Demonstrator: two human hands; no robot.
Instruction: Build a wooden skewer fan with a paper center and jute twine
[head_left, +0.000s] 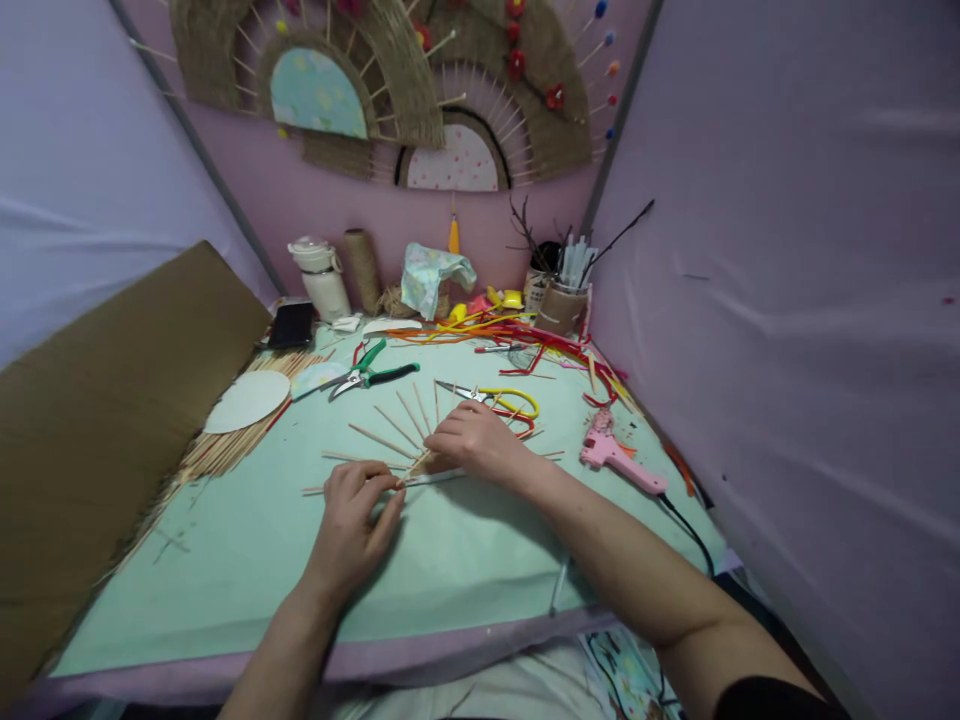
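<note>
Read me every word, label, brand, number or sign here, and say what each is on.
No text can be read.
Patterned container at the back: dark marks, too small to tell whether they are lettering.
Pink glue gun: no lettering can be made out.
White lidded bottle: none legible.

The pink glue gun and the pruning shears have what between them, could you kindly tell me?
The head view shows yellow-and-red-handled scissors and fanned thin sticks there, partly covered by the right hand.

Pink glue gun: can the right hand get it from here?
Likely yes: the pink glue gun lies right of the right hand, nothing tall between, though that hand is at the fan of sticks.
</note>
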